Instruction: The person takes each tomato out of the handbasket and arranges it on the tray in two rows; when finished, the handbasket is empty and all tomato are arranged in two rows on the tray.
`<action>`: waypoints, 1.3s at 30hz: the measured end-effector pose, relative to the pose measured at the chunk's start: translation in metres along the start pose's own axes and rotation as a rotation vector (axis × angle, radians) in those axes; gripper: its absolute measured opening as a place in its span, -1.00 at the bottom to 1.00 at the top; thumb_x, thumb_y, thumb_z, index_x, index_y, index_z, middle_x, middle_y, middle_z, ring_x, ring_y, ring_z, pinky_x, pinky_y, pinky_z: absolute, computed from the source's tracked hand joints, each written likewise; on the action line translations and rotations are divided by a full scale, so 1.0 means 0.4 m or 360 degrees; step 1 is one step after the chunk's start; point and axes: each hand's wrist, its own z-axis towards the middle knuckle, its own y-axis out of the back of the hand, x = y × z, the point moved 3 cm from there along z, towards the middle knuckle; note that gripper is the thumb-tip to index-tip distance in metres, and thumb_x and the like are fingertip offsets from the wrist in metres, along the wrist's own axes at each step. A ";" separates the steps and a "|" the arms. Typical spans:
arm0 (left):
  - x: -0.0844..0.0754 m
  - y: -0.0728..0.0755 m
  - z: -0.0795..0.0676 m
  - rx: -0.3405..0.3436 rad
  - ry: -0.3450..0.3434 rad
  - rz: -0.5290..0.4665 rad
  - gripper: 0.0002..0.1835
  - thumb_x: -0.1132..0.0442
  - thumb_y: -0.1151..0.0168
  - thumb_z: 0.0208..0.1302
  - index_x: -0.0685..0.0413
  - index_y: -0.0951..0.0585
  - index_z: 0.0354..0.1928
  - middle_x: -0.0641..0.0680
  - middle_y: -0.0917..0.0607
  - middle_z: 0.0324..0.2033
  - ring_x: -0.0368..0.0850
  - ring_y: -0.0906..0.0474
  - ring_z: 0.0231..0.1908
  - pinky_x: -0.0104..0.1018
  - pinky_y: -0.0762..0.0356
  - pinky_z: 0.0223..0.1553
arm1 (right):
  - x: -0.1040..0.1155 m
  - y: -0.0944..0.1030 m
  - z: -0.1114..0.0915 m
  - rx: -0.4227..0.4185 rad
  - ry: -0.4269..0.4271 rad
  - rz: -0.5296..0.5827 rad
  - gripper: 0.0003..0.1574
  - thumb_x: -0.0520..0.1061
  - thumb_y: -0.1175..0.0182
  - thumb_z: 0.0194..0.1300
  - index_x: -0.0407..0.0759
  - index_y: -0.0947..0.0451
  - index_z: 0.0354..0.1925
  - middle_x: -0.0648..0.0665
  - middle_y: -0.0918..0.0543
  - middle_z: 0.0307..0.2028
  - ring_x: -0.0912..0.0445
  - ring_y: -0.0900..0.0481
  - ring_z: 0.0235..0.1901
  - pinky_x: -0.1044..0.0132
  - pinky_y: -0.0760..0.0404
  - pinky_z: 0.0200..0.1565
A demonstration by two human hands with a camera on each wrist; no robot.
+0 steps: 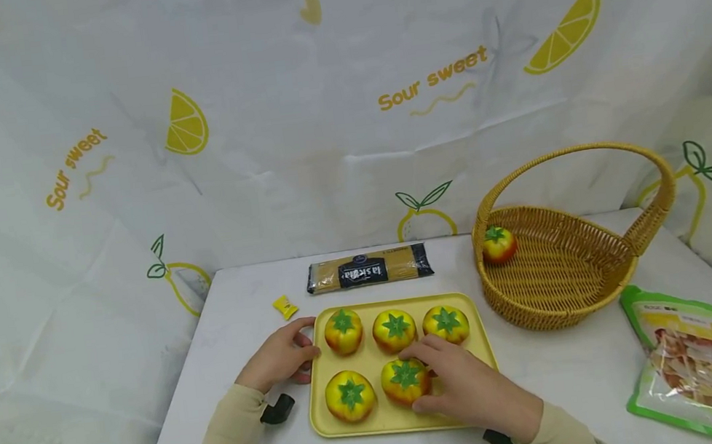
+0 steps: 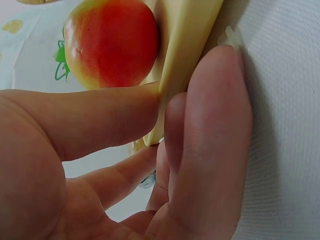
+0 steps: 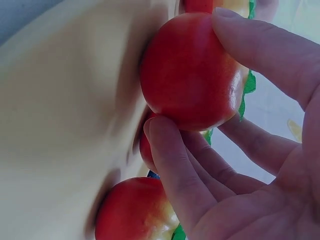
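Note:
A pale yellow tray [image 1: 386, 426] carries several artificial persimmons, yellow and red with green star-shaped leaves. Three make up the back row, among them a persimmon [image 1: 344, 332] at the left; another persimmon [image 1: 350, 396] sits front left. My right hand [image 1: 474, 388] holds the front middle persimmon [image 1: 404, 385], thumb on the near side and fingers around the far side. In the right wrist view this persimmon [image 3: 192, 72] shows its red flank between thumb and fingertips. At the tray's left edge, my left hand [image 1: 282, 355] pinches the rim [image 2: 182, 55], thumb inside, fingers outside.
A wicker basket [image 1: 553, 309] with a tall handle stands back right, one persimmon [image 1: 500, 245] inside. Behind the tray lies a long dark-and-gold packet [image 1: 368, 268], with a small yellow wrapped sweet [image 1: 285, 306] to its left. A green-edged food bag [image 1: 698, 359] lies at the right.

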 end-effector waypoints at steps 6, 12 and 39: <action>0.001 0.000 0.002 -0.0001 0.0004 0.0011 -0.35 0.26 -0.37 0.48 -0.13 -0.45 0.56 0.12 -0.61 -0.06 -0.07 -0.62 -0.32 -0.25 -0.85 -0.36 | 0.002 -0.001 -0.002 0.0014 -0.0002 0.0010 -0.20 0.03 -0.69 0.14 0.03 -0.61 0.30 0.04 -0.62 0.11 0.18 -0.62 0.06 0.00 -0.76 0.21; -0.004 0.001 0.000 0.0001 0.0003 0.0009 -0.34 0.27 -0.36 0.49 -0.12 -0.44 0.57 0.13 -0.61 -0.06 -0.07 -0.63 -0.32 -0.24 -0.85 -0.36 | 0.004 0.001 -0.006 0.0009 0.0013 0.0012 -0.18 0.03 -0.70 0.11 0.02 -0.61 0.30 0.05 -0.62 0.10 0.18 -0.62 0.06 -0.01 -0.75 0.22; 0.006 0.001 0.010 0.0009 -0.0005 0.0004 -0.34 0.25 -0.37 0.48 -0.14 -0.45 0.56 0.13 -0.61 -0.06 -0.07 -0.62 -0.32 -0.24 -0.86 -0.35 | 0.002 0.032 -0.007 0.0003 -0.0053 0.0021 -0.19 0.09 -0.66 0.18 0.03 -0.60 0.34 -0.01 -0.63 0.20 0.08 -0.66 0.13 -0.02 -0.78 0.15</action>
